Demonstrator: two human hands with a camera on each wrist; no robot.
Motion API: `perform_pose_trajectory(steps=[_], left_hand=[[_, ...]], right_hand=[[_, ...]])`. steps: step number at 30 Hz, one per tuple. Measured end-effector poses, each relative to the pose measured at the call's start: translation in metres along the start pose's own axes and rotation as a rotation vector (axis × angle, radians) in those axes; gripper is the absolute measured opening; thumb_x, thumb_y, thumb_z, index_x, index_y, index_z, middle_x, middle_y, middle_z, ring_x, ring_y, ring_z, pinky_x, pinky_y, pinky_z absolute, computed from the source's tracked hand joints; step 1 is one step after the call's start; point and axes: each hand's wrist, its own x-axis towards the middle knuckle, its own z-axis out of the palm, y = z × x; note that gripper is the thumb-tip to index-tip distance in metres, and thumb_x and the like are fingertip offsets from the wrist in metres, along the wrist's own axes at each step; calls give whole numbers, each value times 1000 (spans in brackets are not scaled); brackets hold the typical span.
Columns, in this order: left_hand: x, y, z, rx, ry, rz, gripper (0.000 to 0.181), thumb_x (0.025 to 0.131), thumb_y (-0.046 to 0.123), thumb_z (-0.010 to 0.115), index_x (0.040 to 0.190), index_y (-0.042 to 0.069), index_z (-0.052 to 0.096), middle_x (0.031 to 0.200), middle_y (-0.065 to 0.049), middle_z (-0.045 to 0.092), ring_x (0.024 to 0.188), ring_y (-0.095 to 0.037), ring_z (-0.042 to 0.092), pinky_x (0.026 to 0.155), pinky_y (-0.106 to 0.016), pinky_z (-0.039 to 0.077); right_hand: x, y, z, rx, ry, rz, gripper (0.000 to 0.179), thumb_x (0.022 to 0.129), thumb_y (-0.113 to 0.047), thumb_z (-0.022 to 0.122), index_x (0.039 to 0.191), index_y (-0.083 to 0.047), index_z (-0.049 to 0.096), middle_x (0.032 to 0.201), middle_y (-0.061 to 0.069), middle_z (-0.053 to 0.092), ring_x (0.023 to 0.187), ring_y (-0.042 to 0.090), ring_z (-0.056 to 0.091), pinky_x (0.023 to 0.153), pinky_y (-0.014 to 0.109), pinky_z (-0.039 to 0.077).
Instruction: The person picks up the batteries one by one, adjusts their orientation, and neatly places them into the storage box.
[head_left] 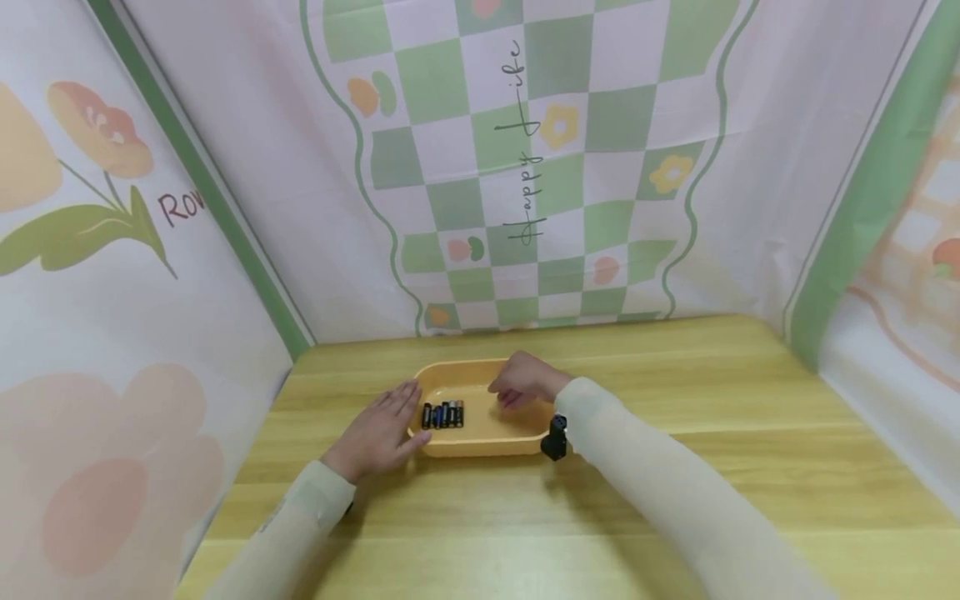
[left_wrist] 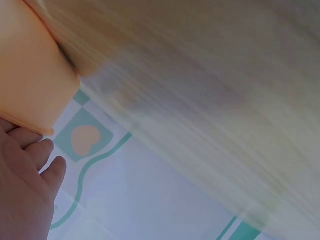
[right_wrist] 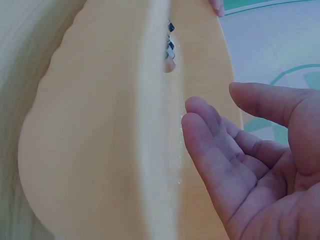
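An orange tray [head_left: 487,439] with rounded corners lies on the table. Several batteries [head_left: 442,415] form a row at the left end of its floor. My left hand [head_left: 381,429] rests against the tray's left side, its fingers along the rim and the thumb near the front corner. In the left wrist view, the fingertips of that hand [left_wrist: 30,170] touch the tray's rim. Over the right part of the tray is my right hand [head_left: 527,379]. Seen from the right wrist, this hand [right_wrist: 260,155] has loosely bent fingers, the thumb stands apart, and nothing is between them.
The wooden table [head_left: 495,517] extends around the tray on all sides. Behind it hangs a checked curtain [head_left: 525,167], with a flowered curtain [head_left: 112,333] on the left and another printed one [head_left: 900,333] on the right. A small black device [head_left: 555,439] sits at the right wrist.
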Motion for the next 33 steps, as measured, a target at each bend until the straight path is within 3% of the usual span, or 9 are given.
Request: perform_pose_trajectory(steps=[9, 17, 33], left_hand=[[3, -2, 2, 44, -13, 7, 83, 100, 62, 20, 153, -2, 17, 159, -17, 12, 146, -30, 11, 117, -41, 12], [1, 0, -1, 28, 1, 15, 82, 101, 59, 26, 152, -5, 21, 159, -19, 14, 145, -32, 15, 116, -43, 17], [-1, 2, -3, 17, 15, 21, 81, 102, 58, 27, 151, -5, 21, 158, -20, 14, 145, -32, 15, 116, -44, 17]], right_hand=[[-12, -4, -16, -69, -15, -15, 19, 87, -5, 69, 98, 10, 64, 87, 22, 66, 82, 36, 69, 73, 41, 59], [-19, -3, -26, -46, -24, -17, 17, 88, -3, 67, 99, 10, 64, 88, 25, 66, 76, 32, 69, 75, 42, 58], [-43, 8, -52, -59, -44, -67, 24, 90, -5, 65, 106, 13, 64, 88, 23, 66, 76, 29, 69, 77, 45, 58]])
